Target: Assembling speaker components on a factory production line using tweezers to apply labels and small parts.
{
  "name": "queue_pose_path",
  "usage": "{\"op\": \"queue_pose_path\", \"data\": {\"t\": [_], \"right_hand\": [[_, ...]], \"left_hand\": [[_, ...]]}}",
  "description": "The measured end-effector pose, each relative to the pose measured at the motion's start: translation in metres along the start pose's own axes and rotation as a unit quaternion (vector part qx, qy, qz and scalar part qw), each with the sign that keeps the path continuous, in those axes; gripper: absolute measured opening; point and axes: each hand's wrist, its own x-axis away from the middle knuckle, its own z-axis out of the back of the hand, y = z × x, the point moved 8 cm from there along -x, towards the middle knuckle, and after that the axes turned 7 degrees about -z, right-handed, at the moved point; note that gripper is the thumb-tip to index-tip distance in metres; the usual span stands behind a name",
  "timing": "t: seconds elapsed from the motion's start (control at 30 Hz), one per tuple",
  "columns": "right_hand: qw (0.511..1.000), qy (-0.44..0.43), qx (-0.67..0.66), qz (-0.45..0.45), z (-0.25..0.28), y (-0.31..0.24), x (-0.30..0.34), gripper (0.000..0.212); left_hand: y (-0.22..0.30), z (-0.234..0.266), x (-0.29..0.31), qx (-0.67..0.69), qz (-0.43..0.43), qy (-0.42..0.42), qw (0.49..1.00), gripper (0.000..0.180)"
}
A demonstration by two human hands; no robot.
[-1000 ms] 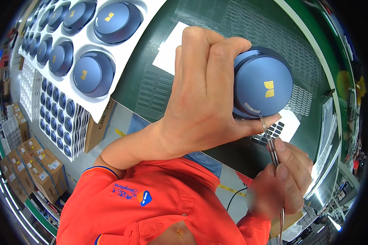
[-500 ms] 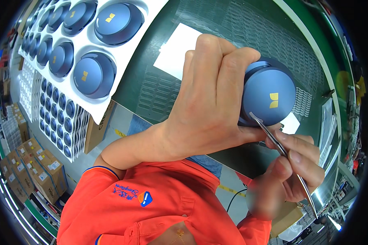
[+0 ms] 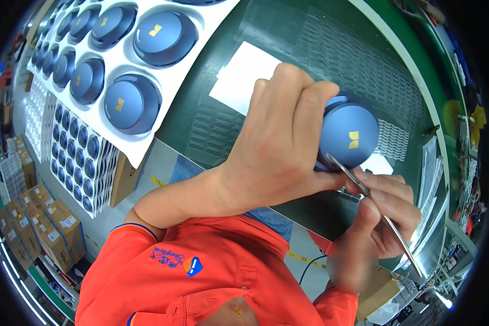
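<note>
My left hand [image 3: 280, 144] is closed around a round, dark blue housing [image 3: 349, 130] with a small gold mark on its face, tilted above the green table. My right hand [image 3: 386, 212] grips slim metal tweezers [image 3: 383, 215] like a pen. Their tip touches the housing's lower left rim, where a small pale spot shows; whether the tips pinch anything is too small to tell. The fingertips of my left hand under the housing are partly hidden. At the left, a white moulded tray [image 3: 171, 100] holds several matching blue housings [image 3: 129, 103] in its recesses.
On the green table [image 3: 193, 100] lie a white sheet [image 3: 244, 76], clear sheets with die-cut rows [image 3: 358, 51] and a small strip sheet [image 3: 392, 140]. Stacked trays of round parts [image 3: 76, 157] and cardboard boxes [image 3: 43, 225] stand lower left. A pale rim [image 3: 418, 81] edges the table's right side.
Both hands, with the housing and tweezers, have shifted slightly left and down in view. The tweezers' tip stays at the housing's rim. The tray appears slightly farther right and lower.
</note>
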Motion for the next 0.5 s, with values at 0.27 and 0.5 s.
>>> {"op": "queue_pose_path", "data": {"t": [0.27,0.5], "right_hand": [[0.946,0.13,-0.253,-0.158,0.061,0.047,-0.005,0.025],[0.921,-0.065,-0.247,-0.293,0.066,0.101,0.012,0.014]], "left_hand": [[-0.005,0.006,-0.002,0.031,0.072,-0.143,0.987,0.078],[0.049,-0.031,0.027,0.255,0.006,-0.362,0.897,0.075]]}}
